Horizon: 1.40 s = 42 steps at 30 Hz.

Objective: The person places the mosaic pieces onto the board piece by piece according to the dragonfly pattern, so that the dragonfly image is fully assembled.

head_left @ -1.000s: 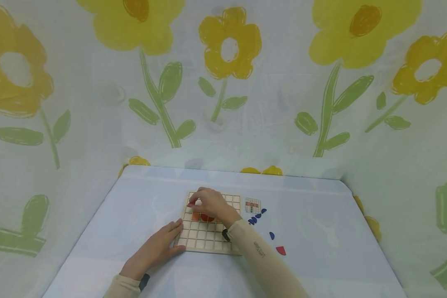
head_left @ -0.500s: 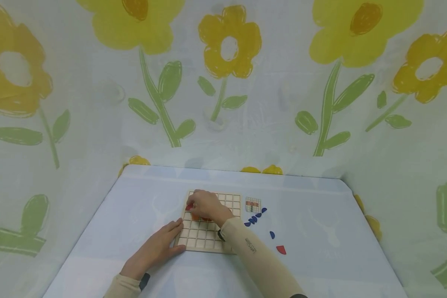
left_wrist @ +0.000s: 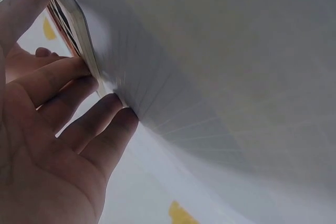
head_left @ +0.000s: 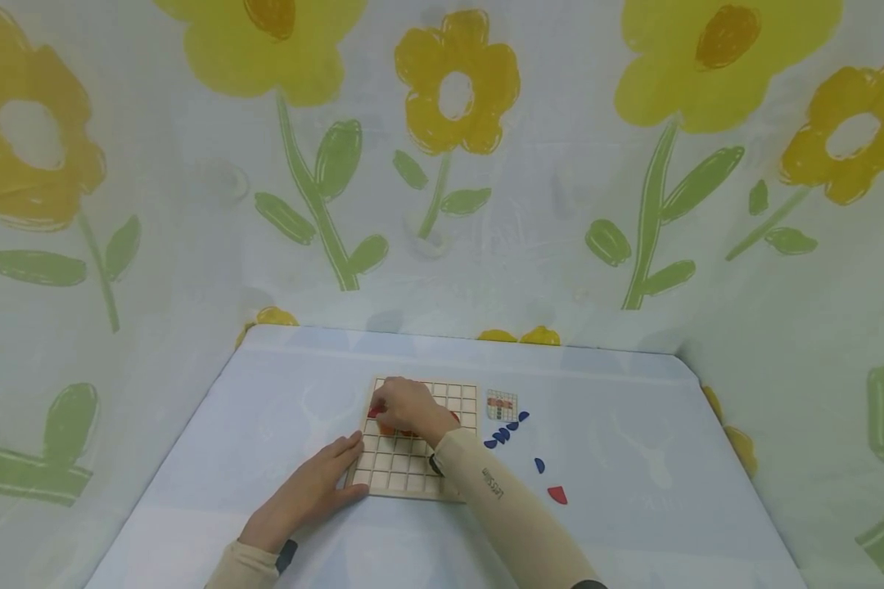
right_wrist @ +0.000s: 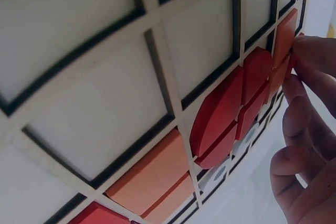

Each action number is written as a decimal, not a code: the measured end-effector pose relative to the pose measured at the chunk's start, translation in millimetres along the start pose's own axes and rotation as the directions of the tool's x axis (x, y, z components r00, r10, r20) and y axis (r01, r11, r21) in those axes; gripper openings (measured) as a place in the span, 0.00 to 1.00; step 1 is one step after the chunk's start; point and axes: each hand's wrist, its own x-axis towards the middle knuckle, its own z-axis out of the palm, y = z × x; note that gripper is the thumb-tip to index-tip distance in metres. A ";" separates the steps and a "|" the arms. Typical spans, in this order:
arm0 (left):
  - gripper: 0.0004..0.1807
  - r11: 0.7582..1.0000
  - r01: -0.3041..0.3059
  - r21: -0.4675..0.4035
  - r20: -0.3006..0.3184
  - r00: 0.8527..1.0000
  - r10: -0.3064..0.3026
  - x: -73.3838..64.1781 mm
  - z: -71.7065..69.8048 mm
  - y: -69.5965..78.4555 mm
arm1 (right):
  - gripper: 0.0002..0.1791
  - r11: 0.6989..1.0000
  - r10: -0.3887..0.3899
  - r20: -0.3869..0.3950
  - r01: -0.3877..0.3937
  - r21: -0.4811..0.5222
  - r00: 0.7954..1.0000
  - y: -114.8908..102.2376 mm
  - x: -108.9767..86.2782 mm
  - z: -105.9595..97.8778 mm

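A wooden grid board (head_left: 405,483) lies on the table. My right hand (head_left: 411,406) pinches a small red piece (head_left: 375,411) between thumb and fingers over a square by the board's left edge. Orange tiles (right_wrist: 152,171) and red rounded pieces (right_wrist: 219,114) sit in the grid near it in the right wrist view; in the head view, the right hand covers part of them. My left hand (head_left: 308,492) rests at the board's near left corner. In the left wrist view its fingertips (left_wrist: 126,116) touch the board's side and the table.
Right of the board lies a small pattern card (head_left: 502,405). Several blue half-round pieces (head_left: 501,436) are scattered below it, with another blue piece (head_left: 539,465) and a red quarter-round piece (head_left: 557,495) nearer the front. A flower-printed curtain (head_left: 486,270) surrounds the table.
My right hand has lowered the red piece slightly down and left to the grid's left column, and the forearm has shifted left. The left hand has stayed still.
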 end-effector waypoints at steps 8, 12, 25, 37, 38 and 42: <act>0.40 1.000 -0.010 0.005 -0.008 1.000 0.010 -0.4 0.3 -0.8 | 0.06 1.000 0.005 0.017 -0.006 0.026 1.000 0.0 -0.9 -1.7; 0.41 1.000 -0.014 0.009 -0.012 1.000 0.014 -0.3 1.1 -1.5 | 0.07 1.000 0.001 0.015 -0.001 0.025 1.000 0.1 0.2 -0.4; 0.40 1.000 -0.003 -0.005 0.005 1.000 0.003 -0.8 -3.3 4.0 | 0.07 1.000 -0.005 -0.018 0.005 -0.002 1.000 -1.6 2.4 3.0; 0.40 1.000 -0.008 -0.008 -0.003 1.000 0.008 -1.9 -1.4 3.1 | 0.09 1.000 -0.013 -0.038 0.011 -0.029 0.999 -5.5 -7.9 -3.1; 0.40 1.000 -0.006 -0.007 -0.002 1.000 0.006 -1.8 -1.0 3.1 | 0.10 0.999 -0.011 -0.045 0.010 -0.031 0.999 -5.3 -8.3 -3.2; 0.40 1.000 -0.012 0.009 -0.007 1.000 0.012 -1.2 0.2 2.2 | 0.12 0.999 -0.007 -0.072 0.004 -0.032 0.997 -5.2 -10.7 -3.9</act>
